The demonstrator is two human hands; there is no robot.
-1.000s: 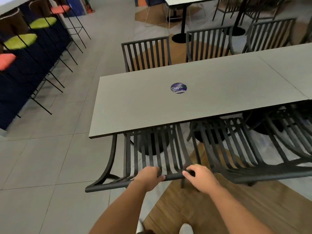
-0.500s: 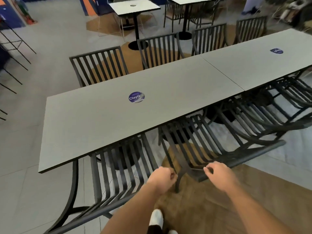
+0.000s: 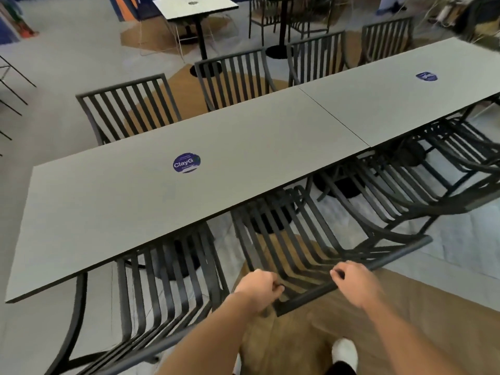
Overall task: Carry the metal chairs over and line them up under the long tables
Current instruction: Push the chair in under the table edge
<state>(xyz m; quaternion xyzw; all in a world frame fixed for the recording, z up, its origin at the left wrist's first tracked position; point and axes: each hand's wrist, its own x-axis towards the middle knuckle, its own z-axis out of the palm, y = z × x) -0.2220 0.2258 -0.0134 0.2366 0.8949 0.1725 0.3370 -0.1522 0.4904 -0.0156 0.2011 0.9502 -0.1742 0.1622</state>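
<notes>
The left hand (image 3: 258,289) is curled at the near end of the top rail of a black metal chair (image 3: 303,255), its fingertips folded under so that the grip itself is hard to see; the right hand (image 3: 351,282) curls over the same rail further along, fingers wrapped on the bar. That chair's slatted back leans away from the person, and its seat is hidden beneath the long grey table (image 3: 135,212). Just left of it a second chair (image 3: 162,293) is tucked under the same edge, its rail crossed by the left forearm and cut off at the bottom. More chairs to the right blur together under the adjoining table (image 3: 392,104). A round blue sticker (image 3: 186,163) sits on the tabletop. Three chair backs show along the far side, on grey tile with brown wood-look patches.
</notes>
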